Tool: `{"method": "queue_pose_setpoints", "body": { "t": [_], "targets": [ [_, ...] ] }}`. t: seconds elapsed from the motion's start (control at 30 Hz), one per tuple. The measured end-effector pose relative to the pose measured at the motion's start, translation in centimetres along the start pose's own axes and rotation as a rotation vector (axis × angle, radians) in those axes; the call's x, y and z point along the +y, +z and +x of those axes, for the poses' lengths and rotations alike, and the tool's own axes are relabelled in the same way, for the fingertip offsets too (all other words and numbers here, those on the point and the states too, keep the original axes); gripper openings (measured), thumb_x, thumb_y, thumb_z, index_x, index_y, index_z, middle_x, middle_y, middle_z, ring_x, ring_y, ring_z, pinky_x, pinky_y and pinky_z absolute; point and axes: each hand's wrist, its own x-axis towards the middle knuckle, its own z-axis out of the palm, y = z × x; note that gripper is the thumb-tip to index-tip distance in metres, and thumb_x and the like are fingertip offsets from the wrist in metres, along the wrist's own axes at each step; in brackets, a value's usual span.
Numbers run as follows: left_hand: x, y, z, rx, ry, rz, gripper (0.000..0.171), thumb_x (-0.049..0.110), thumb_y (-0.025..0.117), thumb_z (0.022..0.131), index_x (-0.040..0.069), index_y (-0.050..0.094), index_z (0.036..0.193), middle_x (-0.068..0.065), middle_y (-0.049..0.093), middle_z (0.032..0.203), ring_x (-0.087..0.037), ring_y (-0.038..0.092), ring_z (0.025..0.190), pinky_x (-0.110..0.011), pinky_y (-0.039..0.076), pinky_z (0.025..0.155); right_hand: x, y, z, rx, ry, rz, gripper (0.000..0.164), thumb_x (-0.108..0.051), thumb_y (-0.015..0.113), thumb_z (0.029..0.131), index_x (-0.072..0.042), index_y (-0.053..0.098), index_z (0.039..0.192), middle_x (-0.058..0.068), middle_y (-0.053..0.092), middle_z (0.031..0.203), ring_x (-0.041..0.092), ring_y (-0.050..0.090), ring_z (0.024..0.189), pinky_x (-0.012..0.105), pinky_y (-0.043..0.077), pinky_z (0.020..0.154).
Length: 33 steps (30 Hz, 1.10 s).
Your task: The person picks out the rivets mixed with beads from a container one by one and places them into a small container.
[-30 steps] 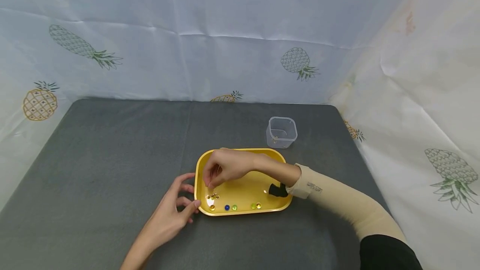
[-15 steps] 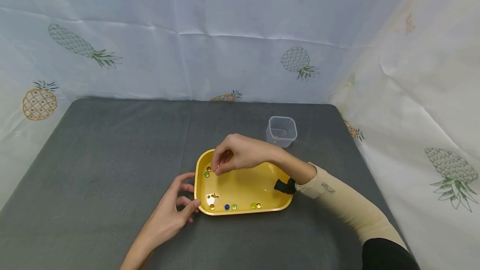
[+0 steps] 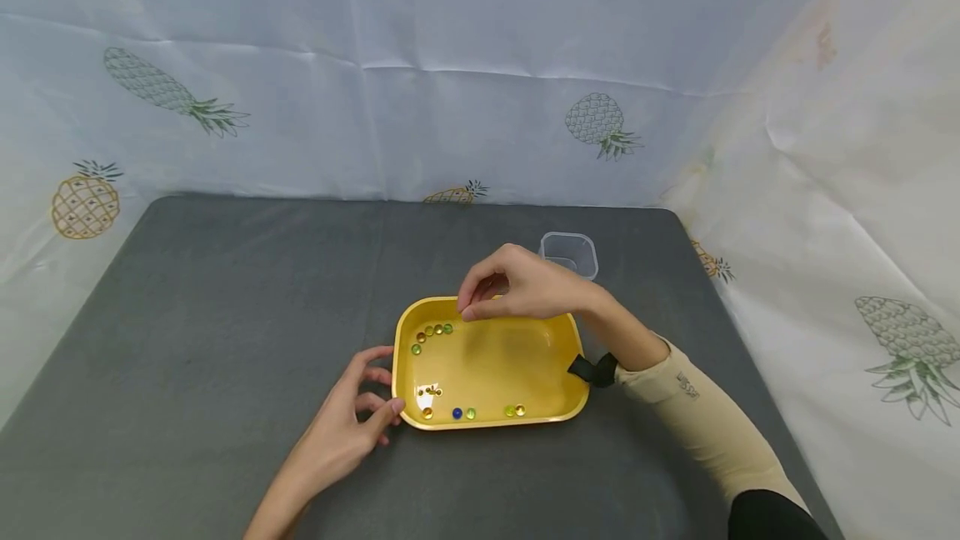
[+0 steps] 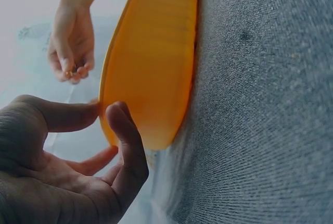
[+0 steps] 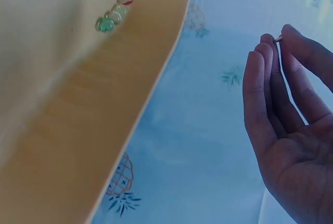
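Observation:
A yellow tray (image 3: pixel 495 369) lies on the grey tabletop. My left hand (image 3: pixel 341 419) holds its left end, the thumb on the rim and fingers against the outer wall in the left wrist view. My right hand (image 3: pixel 528 283) is raised over the tray's far edge. Its thumb and fingertips pinch a tiny gold-coloured piece (image 5: pixel 278 38), too small to identify. Several green and amber glass marbles (image 3: pixel 430 330) line the tray's far left corner. Near the front wall lie a blue marble (image 3: pixel 457 413) and several green and amber ones. Small gold-coloured pieces (image 3: pixel 430 392) sit front left.
A clear plastic container (image 3: pixel 570 252) stands behind the tray at the right, partly hidden by my right hand. Grey tabletop (image 3: pixel 247 307) stretches to the left. A pineapple-print cloth (image 3: pixel 465 107) hangs behind the table and along its sides.
My right hand has lifted from the tray's left side and moved right and away, toward the container, uncovering the marbles at the far left. My left hand stays at the tray.

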Motion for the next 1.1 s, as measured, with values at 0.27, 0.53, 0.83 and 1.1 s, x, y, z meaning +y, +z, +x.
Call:
{"method": "queue_pose_setpoints", "body": {
  "t": [0.27,0.53,0.83,1.1],
  "targets": [
    [0.2,0.0,-0.1,0.013,-0.008,0.013,0.065,0.008,0.069,0.088,0.028,0.035,0.14,-0.012,0.05,0.119,-0.018,0.066,0.075,-0.032,0.056,0.055,0.1,-1.7,-1.7,0.122,0.004,0.037,0.01,-0.025,0.072,0.087,-0.019,0.072,0.095,-0.003,0.071,0.092,0.021,0.068,0.084,0.029,0.06,0.081],
    [0.3,0.1,-0.1,0.012,-0.018,0.022,0.065,0.007,0.069,0.088,0.029,0.035,0.14,-0.012,0.051,0.118,-0.019,0.066,0.075,-0.032,0.056,0.055,1.4,-2.8,-3.2,0.225,0.028,0.056,0.011,-0.023,0.073,0.086,-0.017,0.073,0.095,0.0,0.072,0.093,0.02,0.067,0.08,0.032,0.06,0.077],
    [0.2,0.1,0.0,0.01,-0.005,0.019,0.066,0.009,0.069,0.088,0.028,0.035,0.141,-0.011,0.05,0.118,-0.017,0.065,0.074,-0.032,0.055,0.054,2.7,-3.5,-4.2,0.303,0.073,0.057,0.015,-0.024,0.074,0.085,-0.017,0.074,0.097,0.0,0.072,0.094,0.022,0.068,0.08,0.033,0.06,0.076],
    [0.2,0.1,-0.1,0.014,-0.003,0.021,0.066,0.008,0.069,0.088,0.027,0.034,0.141,-0.012,0.05,0.119,-0.017,0.065,0.073,-0.032,0.055,0.054,3.7,-4.6,-5.4,0.378,0.134,0.077,0.016,-0.016,0.074,0.085,-0.01,0.073,0.099,0.009,0.072,0.096,0.02,0.069,0.079,0.033,0.06,0.073]
  ]
}}
